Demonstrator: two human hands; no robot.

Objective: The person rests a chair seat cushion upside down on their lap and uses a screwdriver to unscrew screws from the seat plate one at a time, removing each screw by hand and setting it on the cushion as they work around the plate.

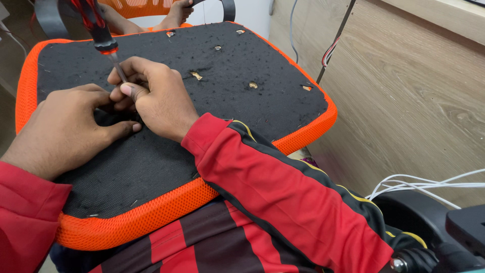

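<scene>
A screwdriver (103, 40) with a black and red handle is standing almost upright, its metal shaft running down into the person's fingers near the left part of an upturned chair seat (242, 106). The right hand (156, 98) is curling closed around the lower shaft, fingertips pinching it just above the fabric. The left hand (65, 129) is lying flat beside it, fingers half spread and pressing on the seat, touching the right hand and gripping nothing that can be seen.

The seat is resting across the person's lap, its black fabric underside facing up (dusty and flecked with lint), bordered by an orange mesh rim (151, 212). Several small torn holes (252, 85) are showing across the far half of the fabric. Red sleeves with dark stripes (283, 192) are covering both forearms.

Beyond the seat's far edge, another person's bare feet (177, 12) are resting by an orange chair part. To the right, a pale wood-grain panel (404, 101) is filling the view, with thin cables (328, 53) hanging along it and white wires (429, 184) trailing lower down above a black chair part (429, 227).
</scene>
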